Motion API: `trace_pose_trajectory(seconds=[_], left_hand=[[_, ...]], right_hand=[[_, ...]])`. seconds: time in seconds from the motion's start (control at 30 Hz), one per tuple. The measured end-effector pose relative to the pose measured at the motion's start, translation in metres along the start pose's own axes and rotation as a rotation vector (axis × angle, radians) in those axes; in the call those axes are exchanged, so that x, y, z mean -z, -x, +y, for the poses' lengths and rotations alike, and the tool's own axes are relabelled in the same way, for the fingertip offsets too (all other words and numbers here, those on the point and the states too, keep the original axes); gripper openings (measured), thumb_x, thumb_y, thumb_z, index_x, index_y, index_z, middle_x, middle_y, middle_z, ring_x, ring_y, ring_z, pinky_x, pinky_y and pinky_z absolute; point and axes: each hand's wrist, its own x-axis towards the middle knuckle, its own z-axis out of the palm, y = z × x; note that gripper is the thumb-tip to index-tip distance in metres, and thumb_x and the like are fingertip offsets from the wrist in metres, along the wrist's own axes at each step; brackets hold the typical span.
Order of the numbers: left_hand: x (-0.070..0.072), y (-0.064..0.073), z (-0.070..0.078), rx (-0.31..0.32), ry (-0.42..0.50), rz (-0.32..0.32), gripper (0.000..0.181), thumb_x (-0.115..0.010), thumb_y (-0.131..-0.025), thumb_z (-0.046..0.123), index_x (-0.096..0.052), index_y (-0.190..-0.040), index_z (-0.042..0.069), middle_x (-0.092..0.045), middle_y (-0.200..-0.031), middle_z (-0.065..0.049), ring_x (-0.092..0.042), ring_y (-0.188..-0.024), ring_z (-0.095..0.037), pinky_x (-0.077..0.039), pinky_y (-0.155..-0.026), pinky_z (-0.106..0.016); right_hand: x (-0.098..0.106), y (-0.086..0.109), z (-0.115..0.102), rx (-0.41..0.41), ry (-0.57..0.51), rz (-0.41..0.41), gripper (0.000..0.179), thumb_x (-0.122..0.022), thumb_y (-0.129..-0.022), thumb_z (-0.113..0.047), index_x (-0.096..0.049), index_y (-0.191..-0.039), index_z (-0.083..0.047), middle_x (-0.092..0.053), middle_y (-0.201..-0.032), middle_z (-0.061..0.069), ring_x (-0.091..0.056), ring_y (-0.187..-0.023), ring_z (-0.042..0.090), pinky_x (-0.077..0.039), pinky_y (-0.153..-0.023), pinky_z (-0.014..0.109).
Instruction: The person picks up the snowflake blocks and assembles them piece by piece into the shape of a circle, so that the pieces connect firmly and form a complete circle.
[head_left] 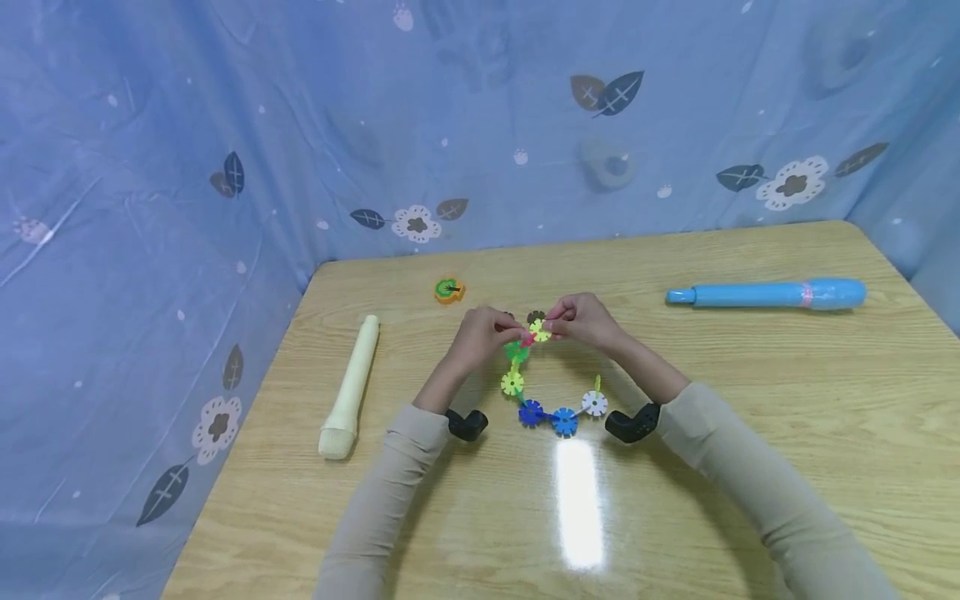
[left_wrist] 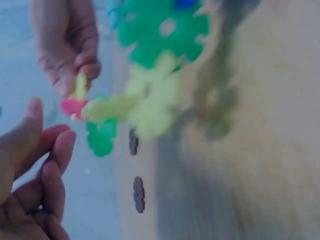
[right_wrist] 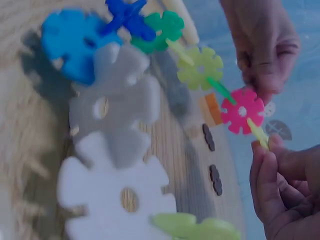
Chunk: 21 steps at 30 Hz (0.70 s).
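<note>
A curved chain of interlocking snowflake discs lies across the table: a white disc (head_left: pixel 595 404), a light blue disc (head_left: pixel 565 422), a dark blue disc (head_left: pixel 531 413), then green and yellow ones. Its far end is raised and carries a pink disc (right_wrist: pixel 242 111). Joined to the pink disc is a yellow disc (head_left: pixel 540 331), which my right hand (head_left: pixel 588 323) pinches between thumb and fingers. My left hand (head_left: pixel 480 337) is right beside the pink disc; in the left wrist view its thumb and fingers are parted with nothing between them. Two dark brown discs (right_wrist: pixel 215 180) lie behind the chain.
A pale yellow microphone-shaped stick (head_left: pixel 349 392) lies to the left. Toward the back is a small orange and green tree piece (head_left: pixel 449 290). A blue stick (head_left: pixel 772 295) lies at the back right. A blue patterned curtain (head_left: pixel 487 125) borders the table (head_left: pixel 675 517).
</note>
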Motion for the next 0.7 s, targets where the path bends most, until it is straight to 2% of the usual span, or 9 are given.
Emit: trace_pose_trajectory(seconds=[0.07, 0.17, 0.27, 0.33, 0.4, 0.47, 0.5, 0.57, 0.7], left_hand=[[0.003, -0.005, -0.003, 0.047, 0.071, -0.027, 0.017, -0.066, -0.084, 0.023, -0.075, -0.088, 0.009, -0.072, -0.083, -0.005, -0.066, -0.075, -0.017, -0.049, -0.065, -0.022], [0.004, -0.012, -0.007, 0.077, 0.154, -0.078, 0.018, -0.064, -0.086, 0.019, -0.073, -0.092, 0.004, -0.072, -0.086, -0.01, -0.067, -0.08, -0.02, -0.049, -0.067, -0.022], [0.005, -0.014, -0.012, 0.098, 0.204, -0.131, 0.017, -0.063, -0.087, 0.013, -0.072, -0.092, -0.001, -0.071, -0.087, -0.015, -0.067, -0.08, -0.023, -0.051, -0.069, -0.023], [0.005, -0.014, -0.014, 0.123, 0.233, -0.139, 0.016, -0.063, -0.087, 0.01, -0.071, -0.091, -0.003, -0.07, -0.089, -0.017, -0.066, -0.081, -0.023, -0.052, -0.071, -0.024], [0.006, -0.013, -0.016, 0.16, 0.255, -0.126, 0.015, -0.064, -0.086, 0.01, -0.071, -0.091, -0.003, -0.07, -0.094, -0.017, -0.066, -0.084, -0.022, -0.052, -0.075, -0.025], [0.007, -0.013, -0.018, 0.196, 0.272, -0.116, 0.015, -0.065, -0.085, 0.011, -0.071, -0.09, -0.002, -0.069, -0.099, -0.016, -0.065, -0.087, -0.021, -0.051, -0.078, -0.025], [0.008, -0.012, -0.019, 0.212, 0.277, -0.113, 0.015, -0.066, -0.085, 0.011, -0.071, -0.09, -0.002, -0.069, -0.1, -0.016, -0.065, -0.088, -0.021, -0.051, -0.078, -0.025], [0.009, -0.012, -0.02, 0.223, 0.28, -0.112, 0.015, -0.066, -0.084, 0.011, -0.071, -0.09, -0.002, -0.069, -0.101, -0.016, -0.065, -0.089, -0.022, -0.051, -0.078, -0.025], [0.011, -0.013, -0.024, 0.24, 0.28, -0.105, 0.016, -0.065, -0.085, 0.012, -0.071, -0.09, -0.002, -0.069, -0.098, -0.016, -0.065, -0.083, -0.02, -0.051, -0.072, -0.024]], right_hand=[[-0.001, -0.002, 0.001, 0.022, -0.001, -0.016, 0.015, -0.061, -0.085, -0.001, -0.059, -0.094, 0.012, -0.068, -0.077, 0.011, -0.067, -0.072, 0.023, -0.054, -0.075, 0.039], [-0.003, -0.006, 0.001, 0.047, -0.018, -0.06, 0.016, -0.062, -0.086, -0.002, -0.06, -0.093, 0.011, -0.068, -0.075, 0.007, -0.067, -0.073, 0.024, -0.054, -0.075, 0.039], [-0.004, -0.011, 0.003, 0.059, -0.022, -0.11, 0.02, -0.062, -0.087, -0.008, -0.062, -0.098, 0.009, -0.07, -0.08, 0.012, -0.067, -0.078, 0.027, -0.055, -0.073, 0.039], [-0.001, -0.016, 0.006, 0.069, -0.002, -0.105, 0.024, -0.062, -0.087, -0.011, -0.063, -0.104, 0.007, -0.07, -0.09, 0.015, -0.066, -0.08, 0.024, -0.054, -0.07, 0.036], [0.004, -0.021, 0.011, 0.089, 0.092, -0.085, 0.027, -0.063, -0.087, -0.012, -0.064, -0.11, 0.003, -0.066, -0.094, 0.018, -0.061, -0.076, 0.02, -0.051, -0.064, 0.03], [0.009, -0.027, 0.017, 0.106, 0.207, -0.068, 0.031, -0.065, -0.085, -0.012, -0.063, -0.114, 0.0, -0.058, -0.086, 0.016, -0.052, -0.068, 0.014, -0.043, -0.059, 0.025], [0.011, -0.03, 0.019, 0.127, 0.283, -0.066, 0.034, -0.066, -0.084, -0.012, -0.062, -0.116, -0.001, -0.053, -0.079, 0.011, -0.045, -0.065, 0.013, -0.039, -0.058, 0.024], [0.013, -0.036, 0.023, 0.158, 0.402, -0.101, 0.039, -0.069, -0.081, -0.013, -0.061, -0.118, -0.002, -0.04, -0.065, 0.003, -0.033, -0.055, 0.012, -0.031, -0.052, 0.022], [0.013, -0.048, 0.025, 0.176, 0.503, -0.168, 0.046, -0.072, -0.078, -0.017, -0.06, -0.12, -0.003, -0.03, -0.048, -0.007, -0.024, -0.045, 0.008, -0.023, -0.045, 0.02]])
